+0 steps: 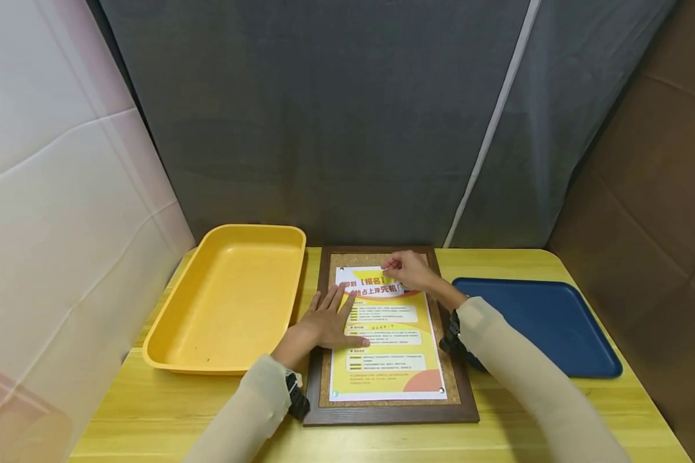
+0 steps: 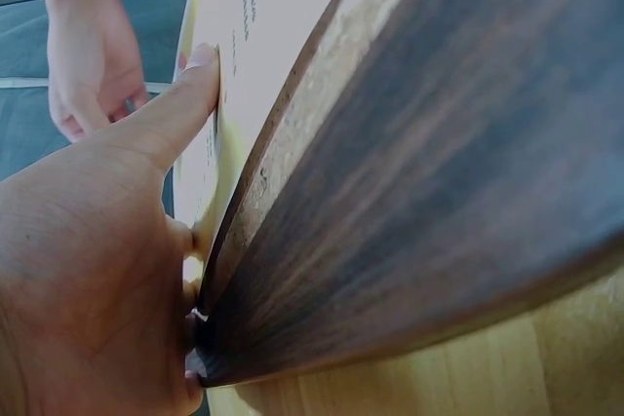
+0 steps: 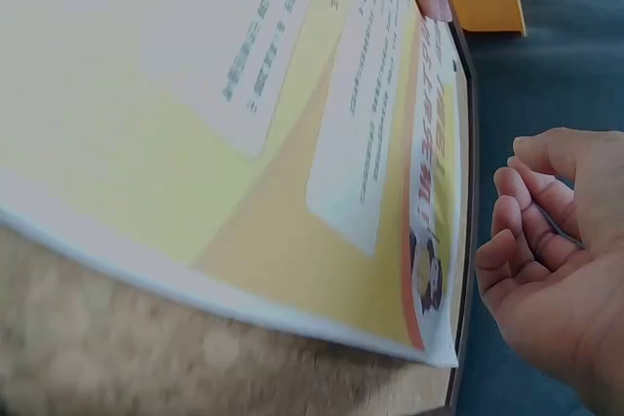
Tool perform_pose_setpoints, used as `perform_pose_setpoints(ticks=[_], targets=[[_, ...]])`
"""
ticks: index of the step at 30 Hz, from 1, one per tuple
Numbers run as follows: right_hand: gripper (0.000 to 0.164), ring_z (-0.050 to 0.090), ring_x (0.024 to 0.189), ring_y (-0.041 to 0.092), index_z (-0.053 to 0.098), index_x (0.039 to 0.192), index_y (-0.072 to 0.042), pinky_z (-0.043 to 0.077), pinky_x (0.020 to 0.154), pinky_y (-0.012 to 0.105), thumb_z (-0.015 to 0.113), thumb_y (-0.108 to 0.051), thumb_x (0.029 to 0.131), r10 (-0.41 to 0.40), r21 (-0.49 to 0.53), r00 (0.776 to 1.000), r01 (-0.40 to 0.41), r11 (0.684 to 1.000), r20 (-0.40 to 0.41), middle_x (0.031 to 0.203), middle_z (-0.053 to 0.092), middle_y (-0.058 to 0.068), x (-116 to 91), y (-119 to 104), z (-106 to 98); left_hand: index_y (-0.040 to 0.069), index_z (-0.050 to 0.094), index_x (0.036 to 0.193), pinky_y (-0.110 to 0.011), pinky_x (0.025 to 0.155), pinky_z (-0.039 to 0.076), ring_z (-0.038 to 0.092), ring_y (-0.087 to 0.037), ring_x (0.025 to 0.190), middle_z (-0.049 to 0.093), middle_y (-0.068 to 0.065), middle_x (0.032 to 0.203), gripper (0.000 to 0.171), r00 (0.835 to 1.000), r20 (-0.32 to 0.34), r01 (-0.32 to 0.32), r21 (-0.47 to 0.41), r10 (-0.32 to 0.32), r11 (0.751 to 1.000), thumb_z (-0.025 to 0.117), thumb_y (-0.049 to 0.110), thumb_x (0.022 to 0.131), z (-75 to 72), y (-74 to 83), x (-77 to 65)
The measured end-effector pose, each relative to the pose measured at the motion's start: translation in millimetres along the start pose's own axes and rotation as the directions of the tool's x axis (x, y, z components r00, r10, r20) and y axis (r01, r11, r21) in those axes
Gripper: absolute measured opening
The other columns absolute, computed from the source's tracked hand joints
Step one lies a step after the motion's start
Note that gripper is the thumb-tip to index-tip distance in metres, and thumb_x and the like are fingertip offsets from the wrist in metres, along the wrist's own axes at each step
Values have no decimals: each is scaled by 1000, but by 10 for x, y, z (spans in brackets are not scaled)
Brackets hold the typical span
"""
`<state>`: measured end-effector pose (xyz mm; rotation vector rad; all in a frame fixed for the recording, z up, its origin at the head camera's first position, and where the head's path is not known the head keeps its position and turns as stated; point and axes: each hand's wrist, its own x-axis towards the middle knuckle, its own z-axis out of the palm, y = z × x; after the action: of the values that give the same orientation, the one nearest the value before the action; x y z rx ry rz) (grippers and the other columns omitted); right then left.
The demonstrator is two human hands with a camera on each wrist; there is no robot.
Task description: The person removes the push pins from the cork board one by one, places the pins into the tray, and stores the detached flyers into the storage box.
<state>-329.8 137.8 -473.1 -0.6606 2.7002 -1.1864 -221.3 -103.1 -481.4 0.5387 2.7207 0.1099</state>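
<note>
A yellow and white printed poster [image 1: 382, 381] lies on a brown-framed corkboard [image 1: 390, 417]. Small tacks show at its top left [image 1: 342, 269], bottom left [image 1: 334, 393] and bottom right [image 1: 442, 390] corners. Spread across the poster's left side, my left hand [image 1: 324, 325] presses it with straight fingers, the thumb [image 2: 185, 104] pointing inward. My right hand [image 1: 411, 270] is over the top right part of the poster. In the right wrist view, that hand [image 3: 561, 260] has its fingers curled and thumb and index tips together; I cannot tell whether something tiny is pinched there.
To the left stands a deep yellow tray [image 1: 226, 302], close beside the corkboard. A shallow dark blue tray [image 1: 533, 321] lies to the right, partly behind my right forearm. Grey fabric [image 1: 324, 128] hangs behind the wooden table [image 1: 150, 411], with covered side walls.
</note>
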Motion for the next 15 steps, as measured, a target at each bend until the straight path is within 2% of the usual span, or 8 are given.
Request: perform_pose_setpoints(ticks=[6,15], targets=[[14,60,83,16,77,108,-2,49,76,28,71,-11,100,-4,-2,1000,4,1000,24,93,71,6,101,-86,97,14,8,172,-59,130,1,-5,-33,165,-8,-13,178,115,1000,-4,-2,-6,2,1000,53,83,92,-7,3,-17],[14,63,80,14,77,110,-1,51,71,26,71,-11,101,-5,23,999,3,1000,51,94,73,7,218,-163,246,13,8,172,-58,130,1,-5,-32,165,-8,-13,178,114,1000,-7,-3,-10,3,1000,53,82,93,-7,29,-40]])
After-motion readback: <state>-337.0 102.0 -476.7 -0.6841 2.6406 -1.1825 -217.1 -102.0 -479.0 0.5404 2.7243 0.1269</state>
